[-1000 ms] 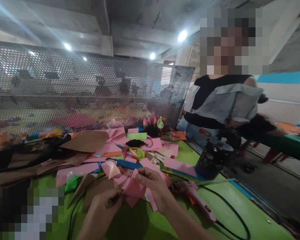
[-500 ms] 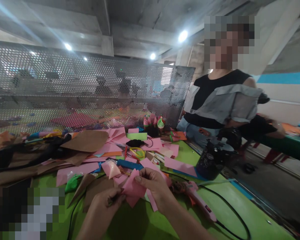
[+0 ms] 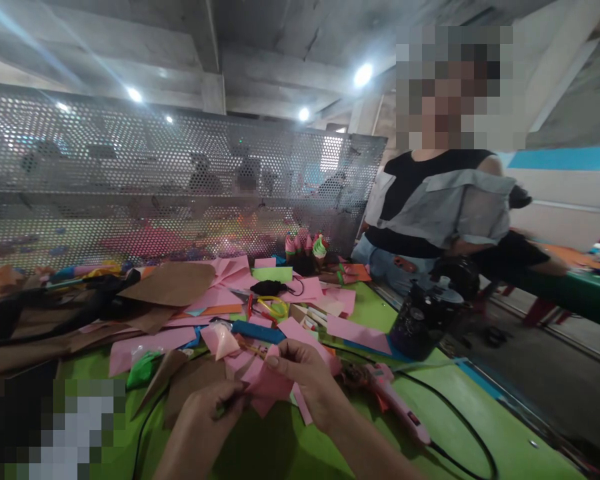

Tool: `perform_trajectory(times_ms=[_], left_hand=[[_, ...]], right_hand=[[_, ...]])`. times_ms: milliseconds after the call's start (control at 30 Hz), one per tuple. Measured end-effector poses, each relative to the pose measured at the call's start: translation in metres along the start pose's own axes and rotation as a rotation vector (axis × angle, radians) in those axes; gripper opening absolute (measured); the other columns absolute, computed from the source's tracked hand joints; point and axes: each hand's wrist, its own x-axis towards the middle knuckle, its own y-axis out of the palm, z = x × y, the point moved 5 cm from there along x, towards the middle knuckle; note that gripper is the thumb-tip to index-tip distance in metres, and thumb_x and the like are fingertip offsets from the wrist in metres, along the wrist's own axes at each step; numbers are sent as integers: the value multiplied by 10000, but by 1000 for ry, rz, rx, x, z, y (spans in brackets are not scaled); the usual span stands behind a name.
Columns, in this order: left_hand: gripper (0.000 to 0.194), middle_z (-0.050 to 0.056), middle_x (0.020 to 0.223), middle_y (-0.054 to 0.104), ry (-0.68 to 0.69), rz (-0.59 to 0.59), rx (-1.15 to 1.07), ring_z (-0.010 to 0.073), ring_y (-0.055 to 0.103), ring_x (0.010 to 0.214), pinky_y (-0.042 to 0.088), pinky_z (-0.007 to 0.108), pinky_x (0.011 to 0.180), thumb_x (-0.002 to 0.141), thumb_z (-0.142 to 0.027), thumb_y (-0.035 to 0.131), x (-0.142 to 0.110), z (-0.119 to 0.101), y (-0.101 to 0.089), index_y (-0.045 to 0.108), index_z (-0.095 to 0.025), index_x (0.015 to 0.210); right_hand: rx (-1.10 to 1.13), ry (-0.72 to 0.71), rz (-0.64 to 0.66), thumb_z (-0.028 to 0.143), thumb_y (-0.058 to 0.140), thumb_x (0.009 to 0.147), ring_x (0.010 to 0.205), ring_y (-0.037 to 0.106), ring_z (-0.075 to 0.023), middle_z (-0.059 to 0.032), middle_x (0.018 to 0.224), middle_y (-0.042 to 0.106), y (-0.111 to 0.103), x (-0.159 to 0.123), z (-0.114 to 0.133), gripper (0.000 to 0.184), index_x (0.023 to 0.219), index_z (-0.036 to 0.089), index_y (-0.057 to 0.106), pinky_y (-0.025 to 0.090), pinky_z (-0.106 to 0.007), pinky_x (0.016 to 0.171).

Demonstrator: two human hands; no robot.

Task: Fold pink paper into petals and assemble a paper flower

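Note:
A piece of pink paper is held low over the table between my two hands. My left hand pinches its lower left edge, fingers curled and thumb pressed in. On the upper right side, my right hand grips it between thumb and bent fingers. Just beyond lie more pink sheets and a small clear bag with pale contents. A pink glue gun rests right of my right hand, its black cord looping on the green table. Brown paper lies behind my left hand.
A perforated metal screen closes off the back. Paper cupcake-like figures stand before it. A black pot-like container stands at the right table edge, with a person behind it. A green bundle and brown sheets fill the left.
The upright top corner of the pink paper has dropped from sight by my right fingers, which shifted slightly left. My left hand stays about where it was. The view moved slightly.

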Motion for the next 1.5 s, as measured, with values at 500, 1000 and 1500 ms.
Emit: perform_trajectory(times_ms=[500, 1000, 1500], left_hand=[[262, -3, 654, 665, -66, -130, -56, 159, 598, 613, 441, 212, 562, 862, -366, 559, 1, 2, -9, 700, -183, 737], [245, 29, 729, 694, 94, -119, 80, 191, 657, 695, 498, 258, 658, 896, -315, 486, 2, -21, -13, 665, -204, 771], [295, 55, 739, 670, 135, -117, 97, 224, 655, 769, 527, 331, 753, 919, -295, 405, 2, -25, -16, 665, -208, 812]], right_hand=[[-24, -43, -30, 495, 800, 682, 640, 432, -122, 23, 675, 538, 4, -7, 15, 388, 827, 158, 674, 320, -240, 607], [-109, -153, -143, 478, 859, 555, 617, 428, -125, 38, 628, 508, -4, 1, 11, 418, 683, 183, 592, 322, -246, 578], [-124, -58, 2, 509, 798, 676, 650, 453, -126, 26, 717, 526, 5, -4, 10, 412, 832, 174, 615, 333, -234, 576]])
